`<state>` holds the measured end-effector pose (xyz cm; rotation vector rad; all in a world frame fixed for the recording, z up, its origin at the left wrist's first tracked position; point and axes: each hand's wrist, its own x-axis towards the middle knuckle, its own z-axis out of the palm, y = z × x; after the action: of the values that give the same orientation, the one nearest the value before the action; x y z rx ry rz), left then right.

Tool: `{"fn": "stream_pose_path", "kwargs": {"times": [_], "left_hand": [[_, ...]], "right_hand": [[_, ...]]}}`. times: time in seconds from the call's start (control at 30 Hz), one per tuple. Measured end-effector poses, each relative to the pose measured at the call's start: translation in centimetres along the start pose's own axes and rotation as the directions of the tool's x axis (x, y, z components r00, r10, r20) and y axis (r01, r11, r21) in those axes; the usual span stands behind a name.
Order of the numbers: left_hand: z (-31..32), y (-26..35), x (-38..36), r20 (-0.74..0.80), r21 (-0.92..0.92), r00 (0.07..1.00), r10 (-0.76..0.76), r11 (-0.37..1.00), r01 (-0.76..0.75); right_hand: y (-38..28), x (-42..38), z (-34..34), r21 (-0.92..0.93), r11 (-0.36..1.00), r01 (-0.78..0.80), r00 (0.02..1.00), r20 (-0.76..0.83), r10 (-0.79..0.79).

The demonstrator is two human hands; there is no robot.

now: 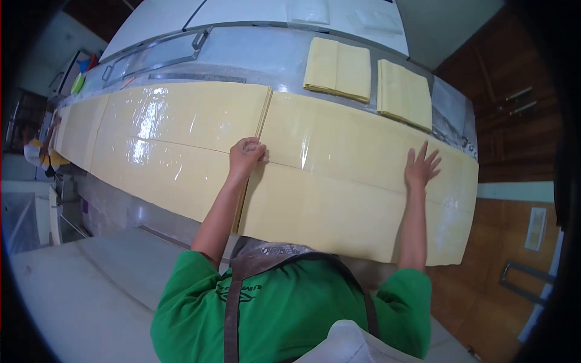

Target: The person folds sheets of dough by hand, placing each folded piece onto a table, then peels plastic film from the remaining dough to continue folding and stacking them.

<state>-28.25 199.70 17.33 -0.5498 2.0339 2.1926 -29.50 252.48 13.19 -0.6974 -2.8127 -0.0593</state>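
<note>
A long run of glossy pale-yellow sheet material (339, 187) covers the table in front of me. Across it stands a layered folded edge (264, 115), where the thicker left part meets the flatter right part. My left hand (247, 154) is closed at this edge, fingers curled and thumb side against the layers. Over toward the right end, my right hand (420, 169) lies open on the sheet with its fingers spread. Beyond the sheet rest two folded yellow bundles, one left (337, 68) and one right (404, 94).
A metal bar frame with handles (154, 60) and a long ruler-like strip (196, 78) lie at the far side. Clear plastic packets (378, 21) sit on the white surface behind. Another person (39, 151) stands at the far left end. Wooden cabinets (502, 91) are at right.
</note>
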Motion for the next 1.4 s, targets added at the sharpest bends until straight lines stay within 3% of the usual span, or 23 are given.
{"fn": "stream_pose_path", "kwargs": {"times": [0.07, 0.17, 0.3, 0.47, 0.63, 0.7, 0.73, 0.77, 0.87, 0.93, 1.0, 1.07, 1.13, 1.27, 1.33, 1.4], "left_hand": [[-1.1, 0.0, -0.3, -0.012, -0.024, 1.000, 0.005, 1.000, -0.005], [-1.5, 0.1, -0.6, -0.003, -0.030, 1.000, 0.011, 1.000, -0.011], [0.0, 0.5, -0.5, 0.045, 0.017, 0.999, -0.009, 1.000, 0.008], [0.5, -0.3, 0.0, 0.037, 0.014, 0.998, -0.054, 0.998, 0.053], [-0.5, -0.7, -0.1, 0.073, -0.080, 0.994, -0.079, 0.993, 0.085], [-0.4, -0.8, -0.2, 0.075, -0.210, 0.991, -0.106, 0.970, 0.120], [-0.2, -1.1, -0.2, 0.077, -0.208, 0.989, -0.123, 0.969, 0.136], [0.1, -1.4, 0.1, 0.068, -0.154, 0.994, -0.083, 0.984, 0.093], [1.2, -1.3, 0.6, 0.057, -0.023, 0.998, -0.023, 0.999, 0.025], [1.8, -0.5, 0.2, 0.038, 0.052, 0.999, -0.015, 0.999, 0.013], [2.4, 1.0, -0.4, -0.025, 0.268, 1.000, -0.018, 0.963, 0.024], [1.8, 0.3, -0.4, -0.051, 0.295, 0.998, -0.048, 0.953, 0.061], [0.8, -2.1, 0.2, 0.014, -0.128, 1.000, 0.022, 0.992, -0.020], [0.6, -1.2, -0.3, 0.004, -0.172, 0.999, -0.050, 0.984, 0.050], [1.5, -0.4, 0.3, -0.026, 0.134, 1.000, 0.008, 0.991, -0.004], [2.2, 0.7, 0.2, -0.054, 0.170, 0.999, 0.008, 0.985, 0.001]], "right_hand": [[-4.0, -4.9, -4.5, -0.067, 0.995, -0.071, 0.963, 0.255, 0.086], [-4.2, -7.5, -5.7, -0.153, 0.987, -0.050, 0.913, 0.393, 0.107], [1.9, -3.6, -3.0, -0.071, 0.984, -0.166, 0.924, 0.337, 0.180], [4.0, -1.7, -2.5, -0.083, 0.980, -0.182, 0.914, 0.352, 0.200], [2.6, -1.0, -3.9, -0.069, 0.980, -0.186, 0.895, 0.400, 0.198], [-3.1, -1.8, -5.6, -0.212, 0.977, -0.020, 0.972, 0.224, 0.068], [-5.1, -3.2, -4.2, 0.304, 0.933, 0.192, 0.973, 0.062, -0.220], [-11.3, -5.8, -6.3, 0.656, 0.726, 0.206, 0.953, 0.035, -0.302], [-23.7, -11.3, -8.0, 0.918, 0.342, 0.201, 0.701, 0.109, -0.705], [-28.8, -12.9, -9.0, 0.915, 0.384, 0.124, 0.646, 0.219, -0.731], [-30.7, -13.6, -8.6, 0.887, 0.444, 0.124, 0.649, 0.266, -0.713], [-31.4, -14.0, -8.7, 0.856, 0.502, 0.124, 0.653, 0.310, -0.691], [-31.2, -13.4, -9.3, 0.825, 0.554, 0.113, 0.649, 0.361, -0.670], [-30.8, -12.7, -9.4, 0.819, 0.565, 0.102, 0.593, 0.406, -0.695], [-30.9, -12.8, -8.9, 0.870, 0.486, 0.089, 0.640, 0.324, -0.697], [-31.3, -12.7, -9.8, 0.833, 0.547, 0.083, 0.626, 0.383, -0.679]]}}
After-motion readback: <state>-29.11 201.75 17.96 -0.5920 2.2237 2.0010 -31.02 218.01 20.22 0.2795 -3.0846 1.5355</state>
